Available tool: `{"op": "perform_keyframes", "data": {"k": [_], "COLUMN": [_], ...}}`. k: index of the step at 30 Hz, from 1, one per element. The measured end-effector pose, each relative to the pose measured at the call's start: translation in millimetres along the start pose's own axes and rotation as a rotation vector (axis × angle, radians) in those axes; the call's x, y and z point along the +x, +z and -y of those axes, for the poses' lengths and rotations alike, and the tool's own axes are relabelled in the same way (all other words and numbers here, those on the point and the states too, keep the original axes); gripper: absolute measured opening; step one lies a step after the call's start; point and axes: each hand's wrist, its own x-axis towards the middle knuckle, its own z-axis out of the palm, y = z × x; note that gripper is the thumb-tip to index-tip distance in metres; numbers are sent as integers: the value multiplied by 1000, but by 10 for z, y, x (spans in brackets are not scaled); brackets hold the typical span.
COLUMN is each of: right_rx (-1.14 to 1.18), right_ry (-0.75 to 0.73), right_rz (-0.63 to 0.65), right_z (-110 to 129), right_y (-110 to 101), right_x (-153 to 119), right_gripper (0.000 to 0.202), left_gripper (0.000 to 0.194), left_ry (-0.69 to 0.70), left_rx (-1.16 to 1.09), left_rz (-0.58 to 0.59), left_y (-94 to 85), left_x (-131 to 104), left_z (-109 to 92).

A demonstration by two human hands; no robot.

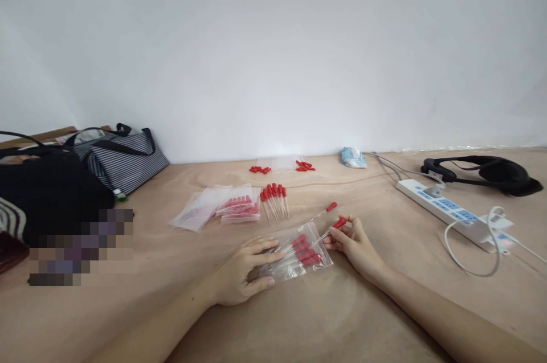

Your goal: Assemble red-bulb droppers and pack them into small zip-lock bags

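A clear plastic bag [290, 273] lies on the table with several red-capped glass droppers [302, 249] inside. My left hand [248, 272] rests on the bag's left part with its fingers apart, pressing it flat. At the bag's right-hand opening, my right hand [352, 243] pinches the red bulb of a dropper [339, 223], whose thin tube points left into the bag. One more dropper [331, 207] lies just behind the bag. Further back, a bunch of droppers [273, 192] sits beside filled bags [239, 209] and flat clear bags [194, 212].
Red bulbs and glass tubes [284, 166] lie near the wall. A blue-and-white packet [353, 158] is behind. At right are a power strip [448, 209] with cables and a black headset [491, 172]. A striped bag [128, 160] and black bag [55, 198] stand at left.
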Motion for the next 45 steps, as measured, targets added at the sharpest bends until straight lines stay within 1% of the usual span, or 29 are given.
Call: {"op": "perform_keyframes", "data": {"k": [3,7,8,12,15,17,19,21,24,27,29,34,38,40,43,45], "right_rx": [41,83,79,-20,-163,-242,-291,-337,-430,-550,-577,-541,-581,-567,-499,-452], "right_ry": [41,63,71,74,43,42,40,45,112,133,97,47,-71,-47,105,171], "right_rz": [47,9,23,174,266,366,473,540,526,435,403,446,390,440,587,660], "right_z": [12,20,17,-20,-51,-54,-37,-9,21,13,-7,-66,-88,-60,25,75], "right_y": [-2,-5,-4,2,2,-6,-17,-24,-8,33,52,63,85,70,-2,-51], "right_x": [9,27,28,29,53,80,109,133,153,158,155,150,145,144,154,169], "right_gripper": [48,47,46,40,34,30,30,32,33,32,32,34,34,33,33,38], "left_gripper": [46,45,45,43,44,44,45,45,46,46,46,46,47,47,46,47], "left_ry": [-6,14,18,28,20,19,25,33,51,62,67,62,61,64,62,63], "left_rx": [-15,-28,-26,-25,-20,-19,-25,-30,-21,-16,-19,3,9,8,-4,-19], "left_rz": [-3,-32,-38,-63,-52,-38,-32,-31,-38,-48,-56,-29,-26,-39,-52,-50], "left_y": [-4,2,3,0,-3,0,8,24,53,71,75,66,73,82,88,82], "left_x": [3,0,-2,-2,2,3,2,-2,-6,-6,-6,-4,-4,-7,-13,-14], "left_z": [-12,-5,-4,-14,-17,-7,15,44,88,112,116,114,120,125,130,127]}}
